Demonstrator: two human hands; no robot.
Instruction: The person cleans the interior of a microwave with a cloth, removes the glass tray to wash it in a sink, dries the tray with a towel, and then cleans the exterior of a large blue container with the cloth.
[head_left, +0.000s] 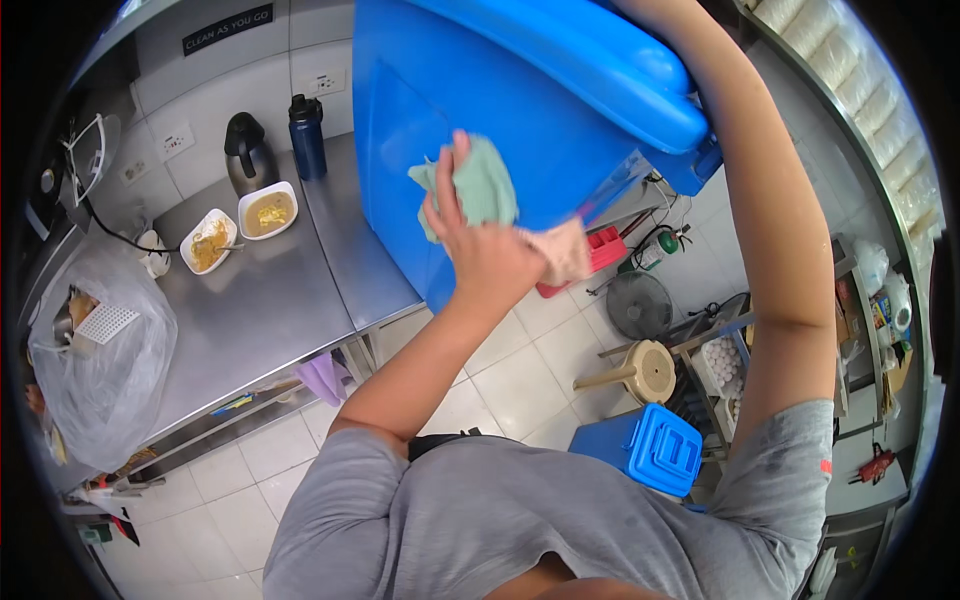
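A large blue plastic bin (495, 97) fills the top middle of the head view, raised above the steel counter's right end. My left hand (487, 247) presses a light green cloth (487, 180) against the bin's side, with the fingers partly spread over it. A pale pink cloth (566, 251) hangs beside the wrist, slightly blurred; how it is held is hard to tell. My right arm reaches up past the bin's thick rim at the top right. My right hand is out of view beyond the top edge.
On the steel counter (277, 300) stand two bowls of food (268, 214), a steel jug (249, 154), a dark blue bottle (307, 139) and a plastic bag (105, 375). A beige stool (651, 371), a fan (639, 306) and a lidded blue container (664, 450) stand at the right.
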